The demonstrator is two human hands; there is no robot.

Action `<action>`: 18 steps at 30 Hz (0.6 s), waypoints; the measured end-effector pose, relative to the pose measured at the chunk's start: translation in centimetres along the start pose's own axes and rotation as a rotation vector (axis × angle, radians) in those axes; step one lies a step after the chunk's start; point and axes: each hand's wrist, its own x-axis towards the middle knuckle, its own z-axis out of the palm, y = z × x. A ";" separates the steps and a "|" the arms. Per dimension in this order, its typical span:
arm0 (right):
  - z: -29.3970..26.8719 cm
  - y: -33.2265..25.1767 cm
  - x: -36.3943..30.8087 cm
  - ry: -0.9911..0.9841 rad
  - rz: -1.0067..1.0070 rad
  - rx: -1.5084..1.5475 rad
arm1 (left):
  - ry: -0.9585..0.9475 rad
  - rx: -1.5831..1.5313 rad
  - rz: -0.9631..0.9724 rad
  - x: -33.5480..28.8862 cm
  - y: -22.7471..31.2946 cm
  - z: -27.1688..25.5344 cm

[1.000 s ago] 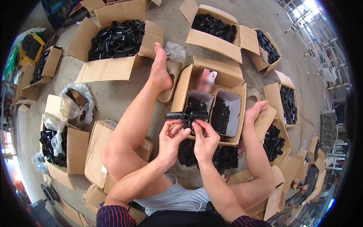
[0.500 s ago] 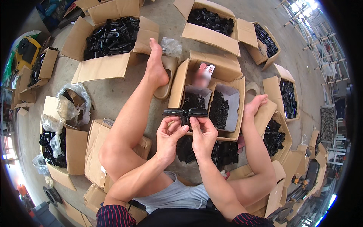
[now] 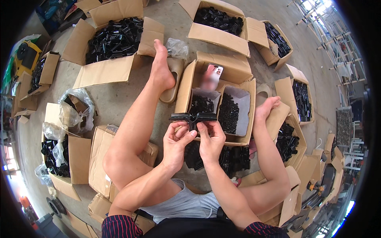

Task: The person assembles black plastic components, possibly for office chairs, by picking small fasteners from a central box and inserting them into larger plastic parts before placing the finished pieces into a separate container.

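Both hands hold a black plastic part [image 3: 206, 117] with two flat arms spreading left and right from a narrow middle. My left hand [image 3: 176, 143] pinches it from the left, thumb pointing inward. My right hand [image 3: 211, 141] grips the right side near the middle, its thumb close to the left one. Just beyond, an open cardboard box [image 3: 186, 93] holds two grey trays. Small black pieces [image 3: 229, 115] lie in the right tray [image 3: 243, 104]; more small black pieces [image 3: 203, 104] fill the left tray, partly hidden by the held part. Below my hands is a heap of black parts [image 3: 235, 159].
A phone [image 3: 214, 72] leans inside the box's far end. Around my outstretched legs stand several cartons of black plastic parts, including a large carton [image 3: 104, 74] at far left and another carton [image 3: 222, 36] beyond. Plastic bags [image 3: 81, 111] lie at left; metal racks [image 3: 337, 51] stand at right.
My hands and the black part have barely moved, with the same grip. The part's two arms look slightly more turned. The whole view has shifted a little.
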 end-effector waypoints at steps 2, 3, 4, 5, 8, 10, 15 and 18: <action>0.4 0.0 -0.2 0.024 0.012 0.026 | 0.001 0.003 0.004 -0.1 0.1 -0.2; 0.3 0.2 -0.2 0.031 0.010 0.033 | -0.001 0.006 0.003 0.0 0.0 -0.2; 0.2 0.5 -0.2 0.038 0.009 0.040 | -0.002 0.009 0.003 0.0 -0.2 -0.1; 0.1 0.6 -0.4 0.045 0.010 0.023 | -0.004 0.012 0.003 0.0 -0.3 -0.1; 0.5 0.9 -0.5 0.055 -0.001 -0.010 | -0.001 -0.001 -0.002 0.0 0.0 -0.2; 0.6 1.1 -0.5 0.057 -0.028 -0.010 | -0.017 0.016 -0.006 0.0 0.1 -0.2; 0.1 -0.5 -0.6 -0.095 0.017 -0.022 | -0.048 -0.008 0.042 0.4 0.1 -0.7; -0.1 -1.1 -0.2 -0.151 -0.004 -0.094 | -0.039 0.018 0.038 0.2 0.3 -0.7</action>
